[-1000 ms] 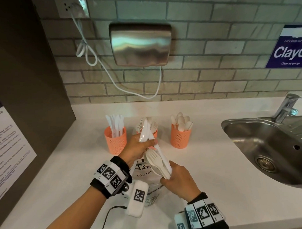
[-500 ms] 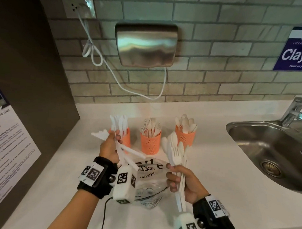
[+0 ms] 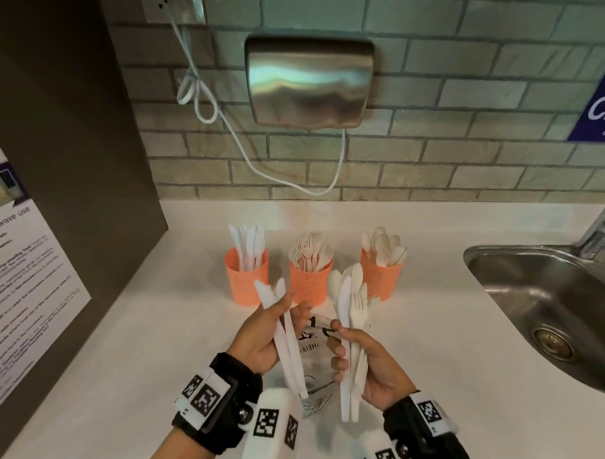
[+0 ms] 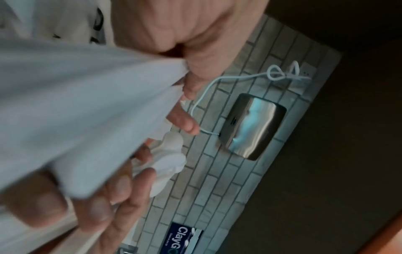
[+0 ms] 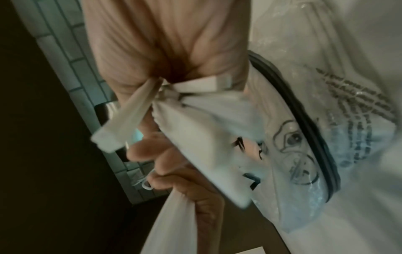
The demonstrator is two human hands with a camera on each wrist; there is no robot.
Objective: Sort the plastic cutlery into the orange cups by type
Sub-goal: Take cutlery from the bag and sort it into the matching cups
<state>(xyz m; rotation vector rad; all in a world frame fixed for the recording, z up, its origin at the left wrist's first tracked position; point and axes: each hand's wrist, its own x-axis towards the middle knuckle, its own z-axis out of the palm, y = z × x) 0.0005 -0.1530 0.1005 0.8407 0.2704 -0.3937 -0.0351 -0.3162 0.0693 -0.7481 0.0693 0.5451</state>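
Three orange mesh cups stand in a row on the white counter: the left cup holds knives, the middle cup forks, the right cup spoons. My left hand grips a few white plastic knives, blades pointing up toward the left cup. My right hand grips a mixed bundle of spoons and forks, upright in front of the right cup. Both wrist views are blurred: white handles fill the left wrist view, and handles cross my right palm.
A clear printed plastic bag lies on the counter under and between my hands. A steel sink with a tap is at the right. A dark cabinet stands at the left, and a steel wall dispenser hangs above the cups.
My hands pulled apart, splitting the cutlery: knives went left, spoons and forks stayed right. Since then the left hand has come back toward the centre with the knives turned more upright.
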